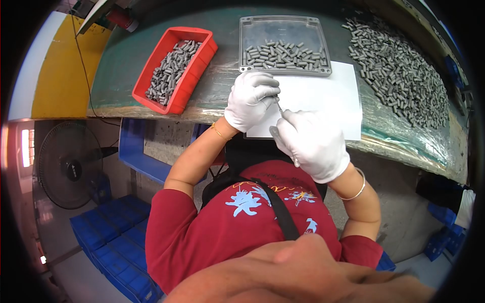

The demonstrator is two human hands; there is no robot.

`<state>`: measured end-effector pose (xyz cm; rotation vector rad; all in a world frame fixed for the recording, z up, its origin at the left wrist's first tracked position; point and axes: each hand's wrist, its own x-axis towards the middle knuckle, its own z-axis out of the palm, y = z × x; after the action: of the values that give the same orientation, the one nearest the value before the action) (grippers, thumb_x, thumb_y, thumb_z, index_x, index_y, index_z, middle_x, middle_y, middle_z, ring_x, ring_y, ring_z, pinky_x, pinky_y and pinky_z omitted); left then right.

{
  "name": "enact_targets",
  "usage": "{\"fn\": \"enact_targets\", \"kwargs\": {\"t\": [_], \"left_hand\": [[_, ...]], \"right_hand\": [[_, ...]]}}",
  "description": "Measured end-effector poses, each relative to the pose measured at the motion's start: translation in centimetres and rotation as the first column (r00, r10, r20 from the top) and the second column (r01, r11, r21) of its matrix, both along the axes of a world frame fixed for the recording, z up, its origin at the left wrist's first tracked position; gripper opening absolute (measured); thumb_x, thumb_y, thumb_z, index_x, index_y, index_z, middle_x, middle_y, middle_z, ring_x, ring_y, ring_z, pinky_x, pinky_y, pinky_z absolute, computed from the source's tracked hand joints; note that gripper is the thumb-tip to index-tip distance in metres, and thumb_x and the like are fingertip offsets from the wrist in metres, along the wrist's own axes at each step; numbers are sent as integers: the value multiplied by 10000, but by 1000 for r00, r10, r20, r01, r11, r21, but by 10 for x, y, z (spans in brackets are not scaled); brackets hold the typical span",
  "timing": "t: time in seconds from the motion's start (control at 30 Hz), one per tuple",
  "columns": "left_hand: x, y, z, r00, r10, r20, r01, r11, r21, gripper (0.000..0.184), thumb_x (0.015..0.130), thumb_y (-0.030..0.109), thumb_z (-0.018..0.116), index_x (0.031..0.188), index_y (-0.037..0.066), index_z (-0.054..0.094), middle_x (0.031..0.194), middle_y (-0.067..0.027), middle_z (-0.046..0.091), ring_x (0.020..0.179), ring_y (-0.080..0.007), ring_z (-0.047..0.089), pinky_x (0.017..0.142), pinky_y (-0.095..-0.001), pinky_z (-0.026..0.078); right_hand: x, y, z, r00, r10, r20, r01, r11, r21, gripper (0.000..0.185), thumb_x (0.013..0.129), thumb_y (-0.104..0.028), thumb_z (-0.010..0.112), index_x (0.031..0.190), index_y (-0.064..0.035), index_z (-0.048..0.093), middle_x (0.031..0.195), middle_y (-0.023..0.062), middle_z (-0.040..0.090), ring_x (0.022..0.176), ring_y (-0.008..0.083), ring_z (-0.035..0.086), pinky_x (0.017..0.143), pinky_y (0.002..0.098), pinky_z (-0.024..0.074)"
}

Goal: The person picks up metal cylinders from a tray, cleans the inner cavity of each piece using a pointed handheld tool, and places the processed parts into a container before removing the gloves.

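My left hand (252,98), in a white glove, is closed over the white paper sheet (328,96), its fingertips pinched on a small grey cylindrical part (276,99) that is mostly hidden. Lower and to the right, my gloved right hand (313,144) is closed around a thin metal tool (281,107). The tool's slim tip points up at the part in my left fingers; whether it touches cannot be made out. Just beyond my left hand stands a see-through plastic tray (283,30) holding many grey cylinders (285,54).
A red bin (199,76) with more grey cylinders stands on the left of the green bench (113,76). A large loose pile of cylinders (399,70) covers the right side. Blue crates (111,242) and a black fan (70,164) are on the lower left.
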<state>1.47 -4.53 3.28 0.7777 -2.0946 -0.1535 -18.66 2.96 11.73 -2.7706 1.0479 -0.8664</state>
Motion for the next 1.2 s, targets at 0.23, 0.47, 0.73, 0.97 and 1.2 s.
{"fn": "enact_targets", "kwargs": {"t": [0.23,0.47,0.73,0.97,1.2], "left_hand": [[-8,2,6,991,-131,2,130,990,49,306,631,35,785,907,126,688,990,-36,697,1003,-273,671,865,-417,514],[-20,9,6,988,-119,96,120,993,-3,276,656,67,793,904,120,684,974,-23,693,968,-264,666,855,-418,512],[-3,0,-8,999,-37,23,35,998,58,287,680,39,798,931,104,674,979,-46,688,972,-273,657,856,-414,515],[-2,1,-11,1000,8,-11,-6,993,115,319,672,10,803,954,91,678,977,-76,685,968,-287,654,854,-410,522],[-1,4,-7,1000,26,13,-27,992,120,311,679,8,798,955,92,681,978,-84,680,964,-290,653,847,-415,524]], "right_hand": [[-8,-1,-5,989,0,-150,0,1000,0,184,756,-143,733,904,-67,653,941,87,674,798,227,662,682,350,530],[-13,-9,-19,999,-17,31,20,997,-79,146,777,-195,709,825,-73,644,756,61,607,664,199,614,565,344,486],[-31,13,21,960,-91,266,137,978,-158,200,722,-38,783,880,-17,662,834,103,692,629,216,652,558,327,523],[-19,14,10,970,-5,244,29,995,-94,213,721,-71,787,879,-17,654,844,115,684,624,217,648,557,321,523],[-9,15,-2,991,-22,130,31,997,-66,276,709,-73,812,941,-21,673,926,110,696,766,246,677,701,355,542]]}}
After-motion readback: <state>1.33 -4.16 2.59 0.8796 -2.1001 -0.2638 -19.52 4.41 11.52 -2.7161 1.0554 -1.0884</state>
